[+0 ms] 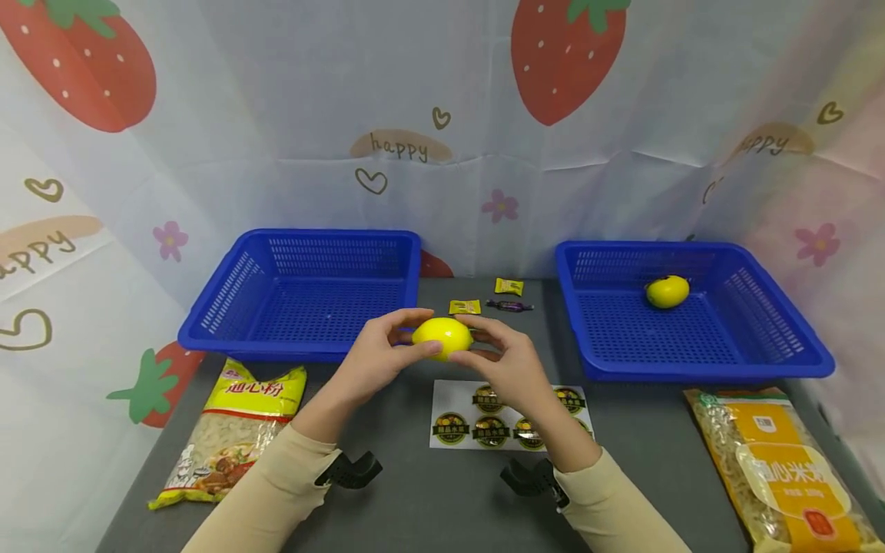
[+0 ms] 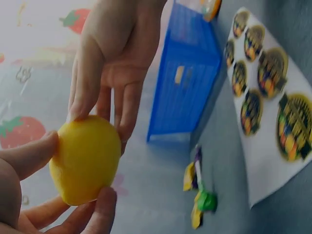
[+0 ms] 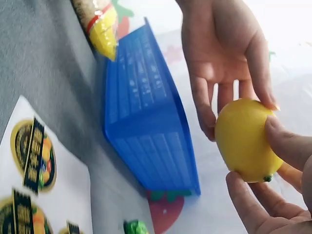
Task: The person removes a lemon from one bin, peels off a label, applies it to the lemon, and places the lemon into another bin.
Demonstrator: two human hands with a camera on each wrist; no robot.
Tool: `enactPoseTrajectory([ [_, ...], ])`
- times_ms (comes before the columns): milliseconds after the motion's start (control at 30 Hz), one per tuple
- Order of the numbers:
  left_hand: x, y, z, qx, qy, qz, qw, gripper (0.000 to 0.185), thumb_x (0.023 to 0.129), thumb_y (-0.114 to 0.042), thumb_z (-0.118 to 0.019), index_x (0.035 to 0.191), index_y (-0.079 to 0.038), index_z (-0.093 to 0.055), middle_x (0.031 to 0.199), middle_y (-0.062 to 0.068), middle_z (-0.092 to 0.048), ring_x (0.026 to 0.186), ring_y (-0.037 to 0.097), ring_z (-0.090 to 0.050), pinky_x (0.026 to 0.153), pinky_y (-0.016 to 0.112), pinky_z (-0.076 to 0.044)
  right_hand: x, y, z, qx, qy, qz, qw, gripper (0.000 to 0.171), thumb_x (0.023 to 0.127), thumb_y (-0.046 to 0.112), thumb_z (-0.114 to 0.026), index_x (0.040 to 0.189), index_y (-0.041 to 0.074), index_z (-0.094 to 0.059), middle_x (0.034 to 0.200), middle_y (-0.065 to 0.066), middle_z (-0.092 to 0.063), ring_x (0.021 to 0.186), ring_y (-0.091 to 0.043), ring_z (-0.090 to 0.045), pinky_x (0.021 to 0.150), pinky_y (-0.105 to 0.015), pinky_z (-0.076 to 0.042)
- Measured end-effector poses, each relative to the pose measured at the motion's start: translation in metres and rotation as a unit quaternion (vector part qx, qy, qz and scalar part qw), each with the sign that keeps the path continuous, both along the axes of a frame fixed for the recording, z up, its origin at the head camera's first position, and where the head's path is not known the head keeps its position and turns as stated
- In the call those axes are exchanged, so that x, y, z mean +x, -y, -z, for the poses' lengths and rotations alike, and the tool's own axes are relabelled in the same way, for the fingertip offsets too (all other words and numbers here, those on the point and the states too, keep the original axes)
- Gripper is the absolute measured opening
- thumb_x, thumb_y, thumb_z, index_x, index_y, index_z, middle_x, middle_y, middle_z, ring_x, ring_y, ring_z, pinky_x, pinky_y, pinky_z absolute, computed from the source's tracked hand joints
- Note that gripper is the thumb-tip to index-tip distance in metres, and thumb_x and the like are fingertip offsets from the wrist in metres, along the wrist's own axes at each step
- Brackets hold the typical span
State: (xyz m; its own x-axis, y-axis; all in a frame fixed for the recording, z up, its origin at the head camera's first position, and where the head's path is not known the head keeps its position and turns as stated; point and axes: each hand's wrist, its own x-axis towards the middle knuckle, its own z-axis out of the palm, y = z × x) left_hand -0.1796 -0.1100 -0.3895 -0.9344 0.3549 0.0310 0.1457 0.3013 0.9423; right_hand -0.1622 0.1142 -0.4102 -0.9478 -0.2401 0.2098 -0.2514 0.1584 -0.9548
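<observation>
A bright yellow lemon (image 1: 445, 338) is raised over the middle of the table between both hands. My left hand (image 1: 376, 349) pinches it from the left, thumb in front and fingers behind. From the right, my right hand (image 1: 510, 359) grips the other end the same way. In the right wrist view the lemon (image 3: 247, 141) shows a small green stem tip low on it. No sticker shows on the sides in view. Below the hands lies a white sheet (image 1: 452, 393) of round black-and-gold fruit stickers, partly covered by my right forearm.
Blue baskets stand at back left (image 1: 304, 355) and back right (image 1: 698, 373); the right one contains another lemon (image 1: 667, 293). Between them lie yellow candies (image 1: 508, 286), a purple candy (image 1: 510, 306) and a green one (image 2: 207, 201). Pasta bags lie front left (image 1: 231, 438) and front right (image 1: 788, 468).
</observation>
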Motion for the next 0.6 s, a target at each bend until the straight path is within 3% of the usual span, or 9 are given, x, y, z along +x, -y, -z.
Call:
enactPoseTrajectory([
  [133,0.003,-0.014,0.009,0.033,0.007,-0.002,0.9994,0.054,0.091,-0.027,-0.077,0.141,-0.015,-0.058,0.141,0.007,-0.058,0.120,0.026,-0.064,0.096,0.041,-0.056,0.001,-0.015,0.003,0.013,0.006,0.018,1.000,0.050,0.091,0.019,-0.076,0.139,0.017,-0.061,0.137,-0.006,-0.063,0.124,-0.024,-0.062,0.095,-0.026,-0.055],
  [267,0.003,-0.029,0.016,0.035,0.003,-0.016,0.9992,0.053,0.090,-0.022,-0.078,0.139,-0.012,-0.060,0.137,0.010,-0.061,0.118,0.026,-0.066,0.096,0.040,-0.056,0.001,-0.028,0.005,0.035,0.008,0.024,0.999,0.051,0.091,0.019,-0.076,0.139,0.016,-0.061,0.137,-0.007,-0.063,0.124,-0.024,-0.062,0.096,-0.028,-0.055],
  [433,-0.006,-0.045,0.029,0.018,0.012,-0.018,0.9996,0.050,0.090,-0.022,-0.078,0.137,-0.014,-0.062,0.136,0.009,-0.063,0.117,0.025,-0.067,0.095,0.039,-0.057,-0.005,-0.043,0.015,0.060,0.005,0.031,0.998,0.051,0.091,0.021,-0.077,0.139,0.014,-0.061,0.136,-0.009,-0.064,0.122,-0.027,-0.063,0.097,-0.035,-0.055],
  [600,-0.018,-0.058,0.045,-0.028,0.022,-0.022,0.9991,0.048,0.091,-0.025,-0.078,0.136,-0.016,-0.064,0.135,0.008,-0.063,0.113,0.025,-0.066,0.091,0.038,-0.058,-0.013,-0.055,0.029,0.101,0.023,0.044,0.994,0.053,0.090,0.028,-0.077,0.139,0.016,-0.062,0.137,-0.010,-0.063,0.121,-0.031,-0.065,0.093,-0.043,-0.057],
])
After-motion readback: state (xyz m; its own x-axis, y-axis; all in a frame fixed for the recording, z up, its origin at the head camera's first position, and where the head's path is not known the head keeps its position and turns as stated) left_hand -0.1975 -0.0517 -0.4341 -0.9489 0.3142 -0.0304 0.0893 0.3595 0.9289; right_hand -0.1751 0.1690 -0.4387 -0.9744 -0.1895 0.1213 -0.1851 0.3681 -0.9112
